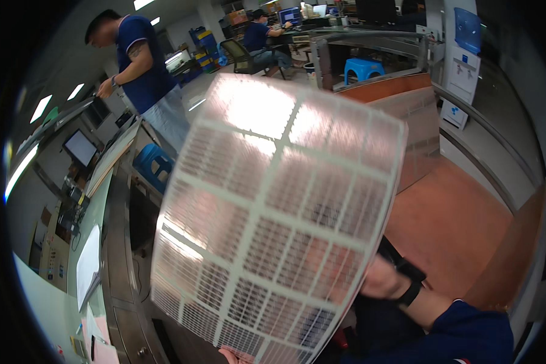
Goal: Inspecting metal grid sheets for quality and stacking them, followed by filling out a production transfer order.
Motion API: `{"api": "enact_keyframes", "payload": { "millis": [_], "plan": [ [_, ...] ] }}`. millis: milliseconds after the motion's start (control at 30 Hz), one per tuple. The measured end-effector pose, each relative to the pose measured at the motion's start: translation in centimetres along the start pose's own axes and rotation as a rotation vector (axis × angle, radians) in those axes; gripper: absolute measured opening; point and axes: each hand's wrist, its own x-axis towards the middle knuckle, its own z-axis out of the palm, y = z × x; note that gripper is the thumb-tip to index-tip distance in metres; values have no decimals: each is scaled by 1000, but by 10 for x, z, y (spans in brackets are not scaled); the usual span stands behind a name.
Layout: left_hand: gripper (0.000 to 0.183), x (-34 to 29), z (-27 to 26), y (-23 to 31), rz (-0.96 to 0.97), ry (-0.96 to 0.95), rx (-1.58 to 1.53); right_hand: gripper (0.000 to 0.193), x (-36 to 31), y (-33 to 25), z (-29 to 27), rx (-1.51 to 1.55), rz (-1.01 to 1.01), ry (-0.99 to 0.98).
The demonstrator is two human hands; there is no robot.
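Above the orange floor (449,218) and just right of the long grey counter (118,242), a large white mesh filter panel (273,224) is held up in the air, filling the middle of the view. It is a curved plastic grid with fine netting between its ribs, tilted so that its top corner leans away toward the far side of the room, and light glares off its upper part. The counter runs along the left, with a white sheet (88,264) lying near its front edge and a dark monitor (80,147) further back. A person in a dark blue shirt (141,60) stands at the counter's far end, beside a blue stool (153,165). Another blue stool (364,68) sits under a far desk. The right hand (383,278), with a black watch (411,285) at the wrist, grips the panel's right edge from behind, seen partly through the mesh. The left hand (236,356) shows only as fingertips at the panel's bottom edge, touching it; whether it is clenched I cannot tell.
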Motion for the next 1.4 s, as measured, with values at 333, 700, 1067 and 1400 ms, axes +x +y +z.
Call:
{"api": "enact_keyframes", "payload": {
  "millis": [333,700,1067,1400],
  "plan": [
    [47,2,93,-45,-184,-283,594,38,-12,-144,32,-466,-659,648],
    [39,10,51,-13,-37,-90,610,32,-105,-230,-10,-777,-734,1174],
    [32,67,-14,61,274,222,1031,48,-43,-238,-129,-869,-594,1296],
    [33,166,-92,119,846,450,2005,45,120,-86,-94,-989,-59,436]
  ]
}}
